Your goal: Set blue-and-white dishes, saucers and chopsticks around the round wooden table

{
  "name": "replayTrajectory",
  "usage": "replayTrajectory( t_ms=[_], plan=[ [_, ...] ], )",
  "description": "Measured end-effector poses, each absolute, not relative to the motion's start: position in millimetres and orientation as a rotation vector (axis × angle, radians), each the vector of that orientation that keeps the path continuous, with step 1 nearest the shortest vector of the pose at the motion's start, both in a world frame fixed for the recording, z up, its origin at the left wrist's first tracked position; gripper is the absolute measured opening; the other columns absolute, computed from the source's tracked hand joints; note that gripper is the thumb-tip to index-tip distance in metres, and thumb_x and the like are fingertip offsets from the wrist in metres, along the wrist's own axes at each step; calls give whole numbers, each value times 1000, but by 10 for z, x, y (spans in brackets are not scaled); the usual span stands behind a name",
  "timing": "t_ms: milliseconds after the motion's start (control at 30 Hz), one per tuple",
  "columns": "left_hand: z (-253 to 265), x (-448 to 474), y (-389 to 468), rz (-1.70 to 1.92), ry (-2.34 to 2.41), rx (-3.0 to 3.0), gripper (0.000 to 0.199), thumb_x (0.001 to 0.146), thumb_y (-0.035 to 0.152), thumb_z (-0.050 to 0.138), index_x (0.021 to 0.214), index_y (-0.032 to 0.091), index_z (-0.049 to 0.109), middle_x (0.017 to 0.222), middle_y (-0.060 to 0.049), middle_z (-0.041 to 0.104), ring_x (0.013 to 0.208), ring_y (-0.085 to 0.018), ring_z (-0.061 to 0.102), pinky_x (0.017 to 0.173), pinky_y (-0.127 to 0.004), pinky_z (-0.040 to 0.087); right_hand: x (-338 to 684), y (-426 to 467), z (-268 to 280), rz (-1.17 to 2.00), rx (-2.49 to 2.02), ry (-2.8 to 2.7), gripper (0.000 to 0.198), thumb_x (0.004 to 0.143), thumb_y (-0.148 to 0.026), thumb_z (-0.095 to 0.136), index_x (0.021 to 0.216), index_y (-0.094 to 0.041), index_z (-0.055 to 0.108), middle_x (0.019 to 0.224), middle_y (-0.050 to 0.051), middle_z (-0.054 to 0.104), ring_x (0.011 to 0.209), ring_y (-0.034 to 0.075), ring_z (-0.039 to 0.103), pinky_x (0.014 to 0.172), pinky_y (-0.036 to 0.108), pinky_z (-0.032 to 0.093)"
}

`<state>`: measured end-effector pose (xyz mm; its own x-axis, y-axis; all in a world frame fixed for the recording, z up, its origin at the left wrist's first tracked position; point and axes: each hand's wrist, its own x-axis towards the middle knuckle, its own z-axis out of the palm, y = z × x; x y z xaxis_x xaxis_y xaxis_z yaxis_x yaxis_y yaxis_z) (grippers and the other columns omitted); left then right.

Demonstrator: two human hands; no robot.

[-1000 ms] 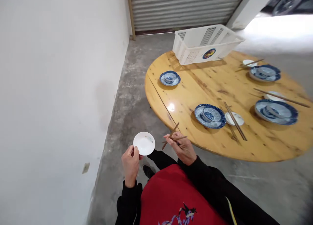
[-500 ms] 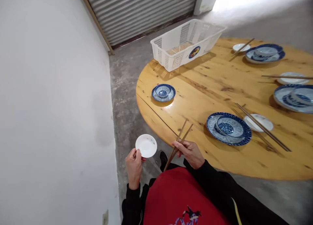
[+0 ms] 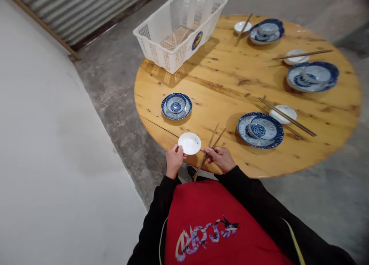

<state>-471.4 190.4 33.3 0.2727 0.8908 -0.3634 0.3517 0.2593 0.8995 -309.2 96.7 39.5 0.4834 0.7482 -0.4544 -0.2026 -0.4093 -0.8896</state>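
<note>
Pinched by its left rim, a small white saucer (image 3: 189, 143) is in my left hand (image 3: 174, 160), over the near edge of the round wooden table (image 3: 207, 103). My right hand (image 3: 221, 158) grips a pair of wooden chopsticks (image 3: 210, 149), crossed and pointing up and away from me. Just beyond the saucer, a blue-and-white bowl (image 3: 175, 103) sits on a matching plate (image 3: 165, 112). Right of my right hand, another patterned plate (image 3: 278, 136) bears a bowl (image 3: 261, 127); beside it, chopsticks (image 3: 288, 117) lie across a white saucer (image 3: 291, 112).
A white plastic basket (image 3: 170, 59) stands on the table's far left. Two more stacks of blue-and-white dishes (image 3: 313, 77) (image 3: 266, 31) stand along the right and far side, with white saucers (image 3: 296, 53) and chopsticks (image 3: 244, 28) beside them. A white wall (image 3: 57, 161) rises on my left.
My left hand has brought the saucer rightward and up, over the table edge and nearer the chopsticks. The view has turned so that more of the table's right side shows.
</note>
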Motion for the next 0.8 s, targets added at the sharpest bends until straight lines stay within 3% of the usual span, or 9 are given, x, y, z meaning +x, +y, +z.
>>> replayTrajectory(
  t_ms=[200,433,800],
  plan=[
    [-1,-4296,2667,387,1129,1428,26,90,22,51,64,19,54,59,-3,66,54,-15,66,54,-23,51,-3324,903,434,874,-1773,-177,66,53,-75,83,71,-13,72,51,4,60,42,14,54,42,27,51],
    [-245,-3738,2916,303,1100,1360,21,90,18,51,70,17,58,63,-6,67,57,-18,68,55,-25,53,-3399,763,418,628,-1770,13,56,59,-68,83,72,-14,73,54,5,63,44,15,55,42,29,54],
    [-387,-3435,3077,424,1095,1327,22,87,27,50,68,18,55,61,-1,66,57,-15,68,60,-25,55,-3064,990,449,614,-1707,127,63,56,-74,81,72,-14,72,47,2,59,42,13,55,43,25,50]
  ],
)
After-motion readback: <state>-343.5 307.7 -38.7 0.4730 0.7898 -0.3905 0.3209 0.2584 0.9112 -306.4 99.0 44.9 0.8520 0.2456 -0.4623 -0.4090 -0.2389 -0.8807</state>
